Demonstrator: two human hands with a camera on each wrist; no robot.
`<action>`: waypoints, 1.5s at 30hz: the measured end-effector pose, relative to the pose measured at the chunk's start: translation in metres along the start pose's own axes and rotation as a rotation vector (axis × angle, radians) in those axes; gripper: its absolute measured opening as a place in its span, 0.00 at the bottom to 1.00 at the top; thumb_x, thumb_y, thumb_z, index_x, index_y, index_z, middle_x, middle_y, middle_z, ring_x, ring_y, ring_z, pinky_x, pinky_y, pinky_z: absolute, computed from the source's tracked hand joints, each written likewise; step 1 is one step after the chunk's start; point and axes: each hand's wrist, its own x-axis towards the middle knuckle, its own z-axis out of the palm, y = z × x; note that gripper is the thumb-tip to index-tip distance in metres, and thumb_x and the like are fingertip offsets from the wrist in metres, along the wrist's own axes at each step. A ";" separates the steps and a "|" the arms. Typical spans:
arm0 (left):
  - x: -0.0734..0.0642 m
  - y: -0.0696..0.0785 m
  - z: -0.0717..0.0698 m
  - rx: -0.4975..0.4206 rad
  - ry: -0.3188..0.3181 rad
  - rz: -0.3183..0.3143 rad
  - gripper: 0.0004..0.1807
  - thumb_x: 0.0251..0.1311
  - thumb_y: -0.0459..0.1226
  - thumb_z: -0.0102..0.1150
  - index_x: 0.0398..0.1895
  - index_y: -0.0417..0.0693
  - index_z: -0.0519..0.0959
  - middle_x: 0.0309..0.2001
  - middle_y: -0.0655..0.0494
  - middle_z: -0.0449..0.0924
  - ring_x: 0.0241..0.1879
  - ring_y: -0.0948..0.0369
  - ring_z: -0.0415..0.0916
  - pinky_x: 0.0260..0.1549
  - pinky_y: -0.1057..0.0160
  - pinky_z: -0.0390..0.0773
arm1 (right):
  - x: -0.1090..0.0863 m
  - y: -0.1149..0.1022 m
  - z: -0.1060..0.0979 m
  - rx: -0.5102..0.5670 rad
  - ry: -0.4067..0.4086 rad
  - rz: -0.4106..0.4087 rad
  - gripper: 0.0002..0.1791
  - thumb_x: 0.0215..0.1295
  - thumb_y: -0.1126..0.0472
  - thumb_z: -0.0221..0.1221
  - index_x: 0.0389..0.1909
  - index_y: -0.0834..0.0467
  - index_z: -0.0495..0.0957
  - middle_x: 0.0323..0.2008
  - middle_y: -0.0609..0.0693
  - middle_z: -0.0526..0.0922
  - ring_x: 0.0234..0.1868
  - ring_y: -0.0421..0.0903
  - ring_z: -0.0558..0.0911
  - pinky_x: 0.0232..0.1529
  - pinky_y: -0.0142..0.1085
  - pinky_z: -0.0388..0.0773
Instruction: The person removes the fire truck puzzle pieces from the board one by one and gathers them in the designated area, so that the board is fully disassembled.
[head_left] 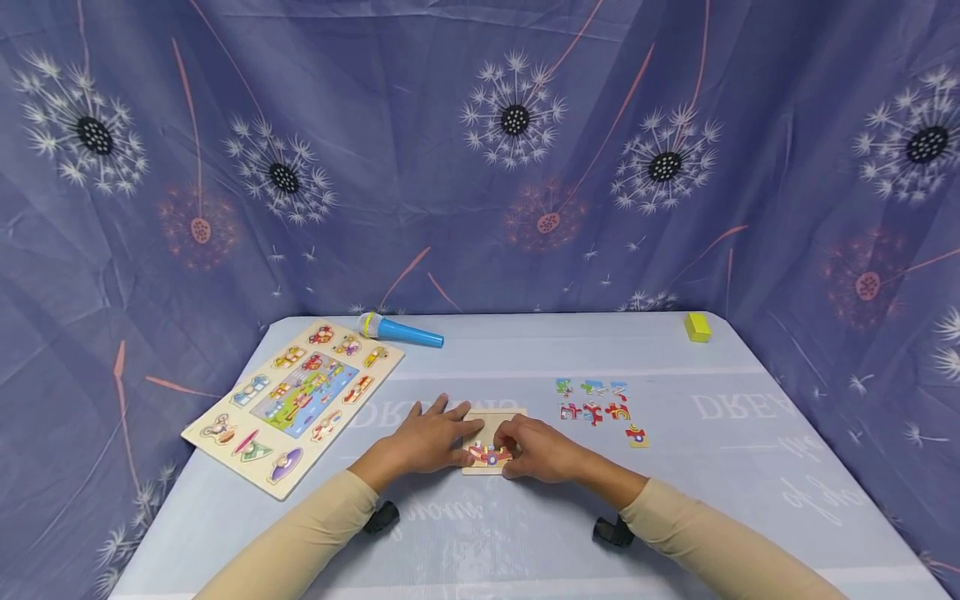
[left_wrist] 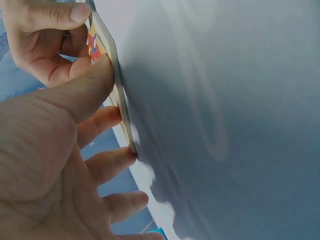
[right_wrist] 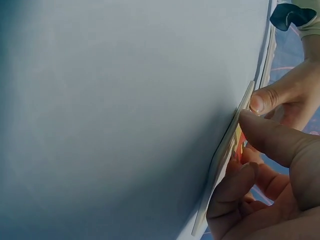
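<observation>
A small wooden puzzle tray (head_left: 495,412) lies on the table between both hands, with red and yellow vehicle pieces (head_left: 487,455) along its near side. My left hand (head_left: 430,437) steadies the tray's left side; its fingers are spread, and in the left wrist view the thumb (left_wrist: 102,75) presses at the near edge. Curled over the right part of the tray, my right hand (head_left: 543,450) pinches at a puzzle piece, largely hidden by the fingers. In the right wrist view its thumb (right_wrist: 260,127) is at the tray's edge (right_wrist: 201,217), near a red and yellow patch.
Several loose jigsaw pieces (head_left: 592,412) lie right of the tray. A large wooden picture puzzle board (head_left: 296,467) is at the left, beside a blue toy microphone (head_left: 408,333). A yellow block (head_left: 697,327) sits at the back right. A dandelion-print curtain (head_left: 420,167) encloses the table.
</observation>
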 end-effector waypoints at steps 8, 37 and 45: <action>0.002 0.000 -0.001 -0.001 0.005 -0.006 0.35 0.64 0.59 0.62 0.74 0.63 0.71 0.77 0.51 0.62 0.77 0.37 0.52 0.65 0.25 0.55 | 0.005 0.001 -0.002 0.006 0.022 -0.028 0.11 0.59 0.64 0.71 0.38 0.52 0.79 0.34 0.42 0.76 0.37 0.40 0.73 0.41 0.36 0.71; 0.000 0.000 0.004 -0.034 0.001 -0.011 0.34 0.66 0.58 0.61 0.75 0.63 0.70 0.78 0.52 0.60 0.77 0.37 0.50 0.66 0.26 0.54 | 0.005 0.005 -0.004 -0.073 -0.042 -0.023 0.14 0.56 0.61 0.73 0.43 0.55 0.84 0.34 0.40 0.77 0.36 0.37 0.73 0.41 0.34 0.73; -0.001 0.000 0.002 -0.034 -0.006 -0.019 0.35 0.67 0.58 0.60 0.75 0.63 0.70 0.79 0.52 0.59 0.78 0.36 0.49 0.67 0.27 0.54 | -0.001 0.009 -0.008 -0.045 -0.040 -0.039 0.16 0.61 0.60 0.70 0.50 0.55 0.84 0.40 0.40 0.79 0.39 0.37 0.75 0.44 0.34 0.74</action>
